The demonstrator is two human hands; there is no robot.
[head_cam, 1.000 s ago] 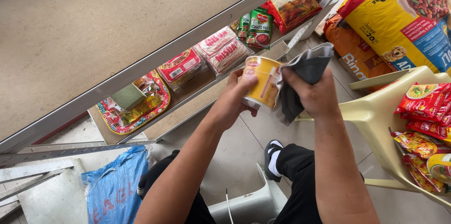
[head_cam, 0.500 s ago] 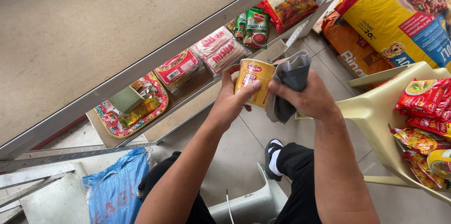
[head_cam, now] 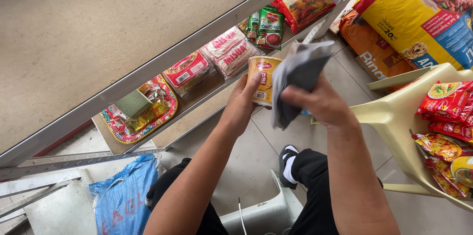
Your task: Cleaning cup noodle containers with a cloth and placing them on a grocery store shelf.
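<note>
My left hand (head_cam: 242,107) grips a yellow cup-shaped food container (head_cam: 263,80) with a red label, held upright in front of a metal shelf (head_cam: 148,70). In my right hand (head_cam: 320,104) is a bunched grey cloth (head_cam: 295,75), pressed against the right side of the container. Both hands are raised above my knees, in black trousers, over a tiled floor.
The shelf's lower level holds red-and-white noodle packs (head_cam: 229,52), green sauce pouches (head_cam: 266,27), a red snack bag (head_cam: 304,3) and a green sponge (head_cam: 133,104) on a patterned tray. A beige plastic chair (head_cam: 394,121) with red packets stands at right. Large pet-food sacks (head_cam: 423,11) lie beyond.
The cloth in my right hand has shifted up along the container's side, and both hands have moved slightly up and toward the shelf.
</note>
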